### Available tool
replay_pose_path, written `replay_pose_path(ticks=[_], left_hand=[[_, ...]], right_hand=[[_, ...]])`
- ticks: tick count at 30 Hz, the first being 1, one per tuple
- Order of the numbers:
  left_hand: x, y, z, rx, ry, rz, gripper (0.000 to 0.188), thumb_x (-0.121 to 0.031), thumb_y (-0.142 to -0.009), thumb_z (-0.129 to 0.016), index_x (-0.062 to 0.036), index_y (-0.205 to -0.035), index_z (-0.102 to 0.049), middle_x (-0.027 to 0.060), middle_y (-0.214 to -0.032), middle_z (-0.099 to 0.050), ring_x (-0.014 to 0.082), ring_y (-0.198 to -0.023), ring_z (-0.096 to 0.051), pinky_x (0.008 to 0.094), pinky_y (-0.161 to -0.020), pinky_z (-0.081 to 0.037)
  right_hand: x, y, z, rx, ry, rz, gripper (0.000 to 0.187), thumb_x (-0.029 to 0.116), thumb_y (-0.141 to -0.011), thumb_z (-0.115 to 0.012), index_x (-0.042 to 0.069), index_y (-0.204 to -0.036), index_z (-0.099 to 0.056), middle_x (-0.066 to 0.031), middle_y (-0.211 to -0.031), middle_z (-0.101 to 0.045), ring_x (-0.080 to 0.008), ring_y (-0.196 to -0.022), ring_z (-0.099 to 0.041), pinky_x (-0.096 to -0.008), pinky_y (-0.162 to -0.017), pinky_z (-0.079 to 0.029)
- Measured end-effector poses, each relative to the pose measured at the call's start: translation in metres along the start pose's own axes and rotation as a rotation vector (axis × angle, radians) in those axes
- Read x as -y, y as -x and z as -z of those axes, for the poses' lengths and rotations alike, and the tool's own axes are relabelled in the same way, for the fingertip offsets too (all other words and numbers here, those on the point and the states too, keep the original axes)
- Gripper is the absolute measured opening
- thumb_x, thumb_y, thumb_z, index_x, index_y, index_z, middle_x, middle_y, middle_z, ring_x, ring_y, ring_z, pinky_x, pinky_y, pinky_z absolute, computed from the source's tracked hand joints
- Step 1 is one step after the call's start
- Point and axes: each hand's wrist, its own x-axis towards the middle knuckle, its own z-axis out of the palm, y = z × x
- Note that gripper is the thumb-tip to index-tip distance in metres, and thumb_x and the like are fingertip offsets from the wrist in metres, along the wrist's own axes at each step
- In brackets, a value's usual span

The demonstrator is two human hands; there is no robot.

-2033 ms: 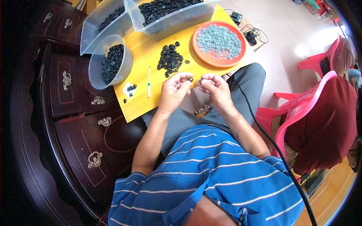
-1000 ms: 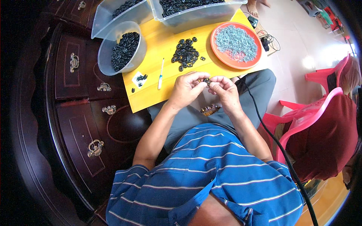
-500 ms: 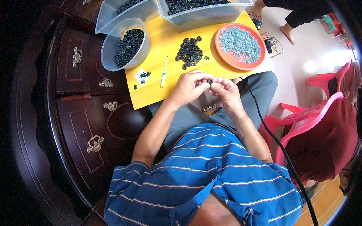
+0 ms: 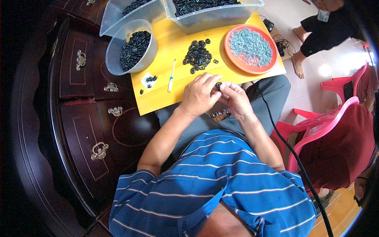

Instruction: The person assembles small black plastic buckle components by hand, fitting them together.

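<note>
My left hand (image 4: 200,94) and my right hand (image 4: 234,98) meet at the near edge of a yellow board (image 4: 158,91). Together their fingertips pinch one small black ring-shaped part (image 4: 218,84). Just beyond the hands lies a loose pile of the same black parts (image 4: 198,55). An orange plate (image 4: 232,60) heaped with small silvery metal pieces (image 4: 250,46) sits at the board's right end. A thin white and blue tool (image 4: 171,76) lies on the board to the left of my left hand.
A round clear bowl of black parts (image 4: 133,46) stands at the board's left end, with two clear bins (image 4: 213,12) of black parts behind. A dark wooden cabinet (image 4: 85,118) with brass handles is left. Pink plastic chairs (image 4: 323,126) stand right; another person (image 4: 323,27) crouches far right.
My hands have come together from slightly apart and stay closed on one black part. The view has shifted so the board sits higher, and another person has come into the top right.
</note>
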Motion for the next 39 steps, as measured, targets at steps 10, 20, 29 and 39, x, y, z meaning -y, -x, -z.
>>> replay_pose_path(ticks=[10,20,29,39], left_hand=[[0.002,0.002,0.0,0.009,0.028,-0.008,0.025,-0.01,-0.076,-0.072,-0.0059,-0.1,-0.068,0.0105,-0.093,-0.067,0.0296,-0.086,-0.067,0.0391,-0.075,-0.055],[0.008,0.001,-0.001,-0.033,0.102,-0.051,0.015,-0.01,-0.078,-0.069,-0.0058,-0.092,-0.069,0.0107,-0.088,-0.067,0.0296,-0.082,-0.066,0.0392,-0.073,-0.055],[0.005,-0.001,0.003,0.012,0.199,0.068,0.021,-0.006,-0.076,-0.073,-0.0017,-0.096,-0.069,0.0116,-0.089,-0.068,0.0273,-0.08,-0.068,0.0349,-0.072,-0.055],[0.002,-0.004,0.01,0.105,0.217,0.09,0.015,-0.013,-0.08,-0.069,-0.0062,-0.094,-0.07,0.0115,-0.086,-0.068,0.0298,-0.078,-0.066,0.0382,-0.071,-0.054]], right_hand=[[-0.002,0.003,-0.002,-0.086,-0.088,-0.048,0.011,0.02,-0.095,-0.063,0.01,-0.096,-0.067,0.0,-0.089,-0.069,-0.0092,-0.082,-0.064,-0.0261,-0.077,-0.052],[-0.006,0.004,-0.009,-0.108,-0.075,0.017,0.014,0.021,-0.095,-0.064,0.008,-0.096,-0.067,-0.0016,-0.088,-0.069,-0.0099,-0.081,-0.064,-0.0261,-0.077,-0.052],[-0.005,0.004,-0.012,-0.127,-0.065,0.06,0.015,0.02,-0.094,-0.065,0.006,-0.096,-0.067,-0.002,-0.086,-0.068,-0.0092,-0.075,-0.06,-0.0251,-0.073,-0.049],[-0.011,0.002,0.001,-0.113,0.049,0.084,0.01,0.017,-0.094,-0.062,0.007,-0.094,-0.063,0.0001,-0.086,-0.065,-0.0078,-0.076,-0.059,-0.0242,-0.072,-0.048]])
